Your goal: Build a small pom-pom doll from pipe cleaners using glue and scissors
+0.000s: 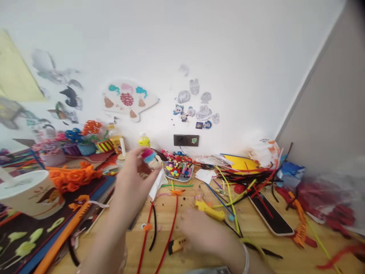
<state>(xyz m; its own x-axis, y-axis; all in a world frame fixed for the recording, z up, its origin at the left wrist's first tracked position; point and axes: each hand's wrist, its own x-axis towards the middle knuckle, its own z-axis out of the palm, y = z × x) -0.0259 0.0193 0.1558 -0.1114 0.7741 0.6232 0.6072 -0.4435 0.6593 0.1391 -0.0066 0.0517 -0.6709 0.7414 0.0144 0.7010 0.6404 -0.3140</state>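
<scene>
Raised above the table, my left hand [138,182] pinches a small rounded piece [151,158] with magenta, light blue and whitish parts; its exact kind is not clear. My right hand [196,228] is low over the tabletop, smeared by motion, and its fingers cannot be made out. Close to it are a yellow glue gun [209,211] and a yellow-and-black tool [177,244], partly hidden. Red pipe cleaners [170,232] and a short black one [154,228] lie between my hands. Behind them, a tray [189,178] carries several colourful little figures [177,165].
A paper cup [31,194] stands at the left beside orange fuzzy flowers [74,177]. A phone [270,213] lies at the right, near a heap of pipe cleaners [251,177]. Plastic bags [327,198] fill the right edge. A socket [186,140] is on the wall.
</scene>
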